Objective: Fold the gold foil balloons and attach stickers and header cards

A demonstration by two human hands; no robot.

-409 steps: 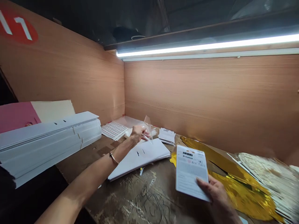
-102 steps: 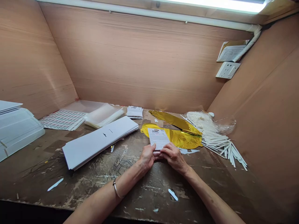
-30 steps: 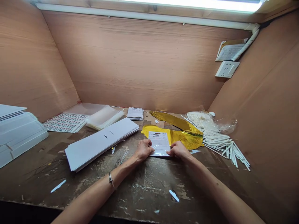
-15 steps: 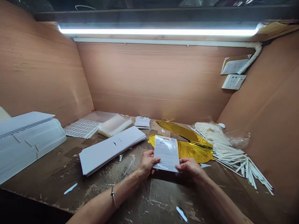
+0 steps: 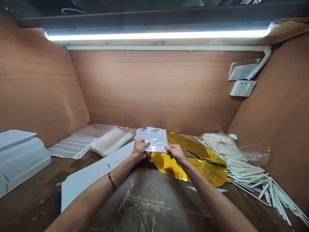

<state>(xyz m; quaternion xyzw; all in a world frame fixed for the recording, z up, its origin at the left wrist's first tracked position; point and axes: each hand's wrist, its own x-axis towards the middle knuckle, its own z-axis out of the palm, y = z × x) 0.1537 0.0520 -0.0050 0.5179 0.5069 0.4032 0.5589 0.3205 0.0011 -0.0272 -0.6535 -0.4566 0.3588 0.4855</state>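
Clear plastic sleeve (image 5: 156, 139) around white printed card, held above bench (image 5: 149, 196). Left hand (image 5: 139, 149) and right hand (image 5: 175, 153) pinch its lower edge, fingers partly hidden behind. Print glare-washed, unreadable. Sleeve covers paper stack (image 5: 139, 134); left forearm hides most of white card stack (image 5: 96, 170). Gold foil balloon (image 5: 188, 169) beneath right forearm, seemingly flat on bench.

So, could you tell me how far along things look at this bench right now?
One card already sits in a clear sleeve, held up by the left hand and right hand, so that piece looks nearly done. The gold foil, white sticks and white strips still lie on the bench, beside a stack of sleeves, so much seems left.
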